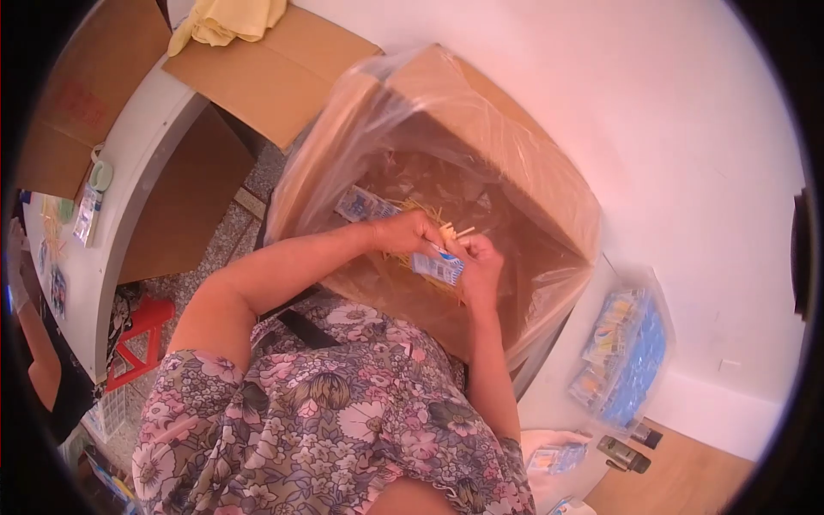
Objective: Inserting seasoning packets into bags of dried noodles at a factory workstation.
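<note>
**Small blue-and-white plastic packet (436,269) held two-handed**

Fingers of the left hand (408,230) and right hand (481,261) clamp it over a brown cardboard box (506,137) lined with clear plastic; pale yellow sticks (450,233) poke up between them.

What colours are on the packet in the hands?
The packet is mainly blue and white; the head view shows it.

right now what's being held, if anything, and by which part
A blue-and-white plastic packet, pinched near its upper end by the left hand and right hand. Thin yellow sticks show there; whether they're gripped is unclear.
</note>
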`<state>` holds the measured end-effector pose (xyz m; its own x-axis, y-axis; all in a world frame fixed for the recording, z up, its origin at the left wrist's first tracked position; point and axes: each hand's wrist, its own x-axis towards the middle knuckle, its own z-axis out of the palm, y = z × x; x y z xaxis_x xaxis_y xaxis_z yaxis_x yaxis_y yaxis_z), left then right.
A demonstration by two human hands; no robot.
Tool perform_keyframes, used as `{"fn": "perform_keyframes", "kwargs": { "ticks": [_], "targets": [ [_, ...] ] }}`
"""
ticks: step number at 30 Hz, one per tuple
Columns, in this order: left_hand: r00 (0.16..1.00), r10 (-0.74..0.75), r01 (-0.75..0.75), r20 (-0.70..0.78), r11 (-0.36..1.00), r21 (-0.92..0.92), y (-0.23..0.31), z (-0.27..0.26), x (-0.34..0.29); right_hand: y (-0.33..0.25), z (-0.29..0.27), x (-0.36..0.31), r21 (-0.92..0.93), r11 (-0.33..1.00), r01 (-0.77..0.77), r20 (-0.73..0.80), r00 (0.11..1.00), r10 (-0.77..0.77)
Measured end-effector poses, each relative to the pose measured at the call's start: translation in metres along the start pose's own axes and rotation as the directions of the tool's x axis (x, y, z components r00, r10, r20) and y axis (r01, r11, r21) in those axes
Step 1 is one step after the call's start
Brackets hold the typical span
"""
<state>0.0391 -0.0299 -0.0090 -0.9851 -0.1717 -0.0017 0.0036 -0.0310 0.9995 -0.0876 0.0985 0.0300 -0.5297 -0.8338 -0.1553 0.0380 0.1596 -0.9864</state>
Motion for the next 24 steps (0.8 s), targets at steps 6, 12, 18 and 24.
{"fn": "perform_keyframes", "kwargs": {
  "ticks": [6,12,18,24],
  "targets": [
    [0.987,0.153,-0.151,-0.038,0.987,0.051,-0.012,0.010,0.004,-0.010,-0.004,0.002,-0.370,0.921,0.121,-0.059,0.986,-0.154],
    [0.983,0.176,-0.182,0.058,0.977,0.107,-0.033,0.017,0.012,-0.022,-0.009,-0.008,-0.521,0.850,0.077,0.070,0.996,-0.047],
    [0.975,0.214,-0.220,0.052,0.947,0.232,-0.026,0.012,0.011,-0.032,0.012,-0.001,-0.638,0.748,0.185,0.159,0.981,-0.107],
    [0.960,0.279,-0.275,0.000,0.948,0.160,-0.041,0.016,0.016,-0.010,0.012,0.005,-0.500,0.840,0.212,0.113,0.977,-0.179]
  ]
}}
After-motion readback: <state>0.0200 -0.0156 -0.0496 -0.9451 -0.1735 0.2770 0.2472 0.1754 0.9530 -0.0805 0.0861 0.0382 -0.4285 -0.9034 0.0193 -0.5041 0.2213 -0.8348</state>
